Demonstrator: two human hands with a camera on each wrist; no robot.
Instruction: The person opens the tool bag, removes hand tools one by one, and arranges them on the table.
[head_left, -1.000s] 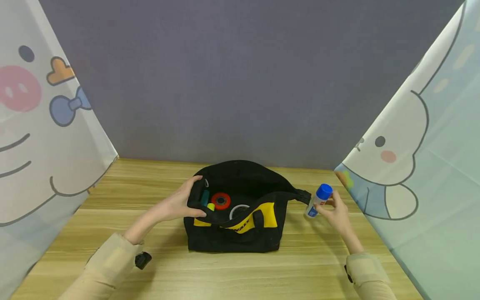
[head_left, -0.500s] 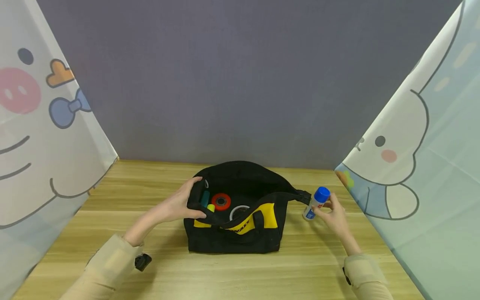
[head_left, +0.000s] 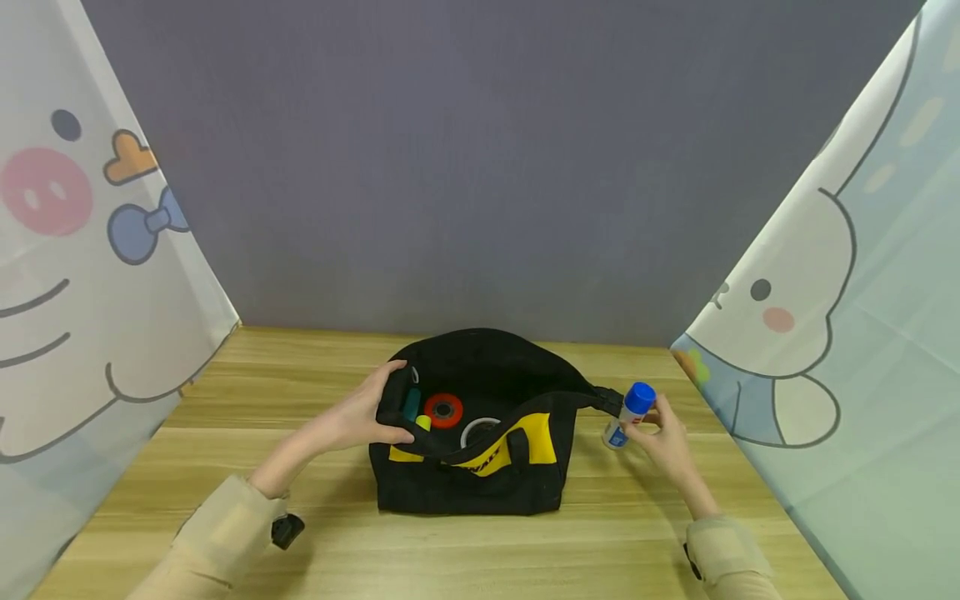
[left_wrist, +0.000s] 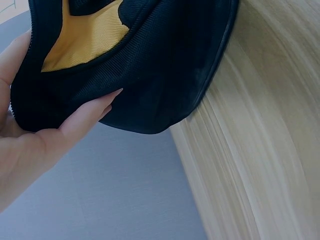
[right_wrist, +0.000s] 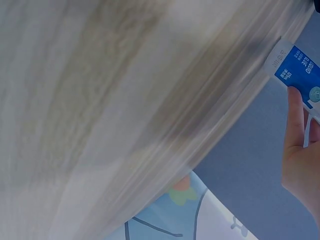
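My left hand (head_left: pixel 363 414) grips the left end of a black and yellow tool bag (head_left: pixel 472 487), thumb in front and fingers behind the rim. In the left wrist view the thumb lies along the black fabric (left_wrist: pixel 150 95), near the zipper edge. To the right of the bag, my right hand (head_left: pixel 667 443) holds a white liquid glue bottle (head_left: pixel 618 434) with a blue cap (head_left: pixel 640 397) between thumb and fingers. The bottle leans a little to the right. Its blue label (right_wrist: pixel 297 70) shows in the right wrist view.
Inside the open bag lie a red ring-shaped roll (head_left: pixel 444 410), a white-rimmed roll (head_left: pixel 477 429), a yellow-capped item (head_left: pixel 423 422) and a teal item (head_left: pixel 412 403). A black strap end (head_left: pixel 607 401) sticks out toward the bottle. A grey wall (head_left: pixel 465 167) rises behind the wooden table (head_left: pixel 300 354).
My right hand has shifted slightly left with the glue bottle, nearer the bag's strap end. My left hand keeps its grip on the bag. The head view has tilted a little.
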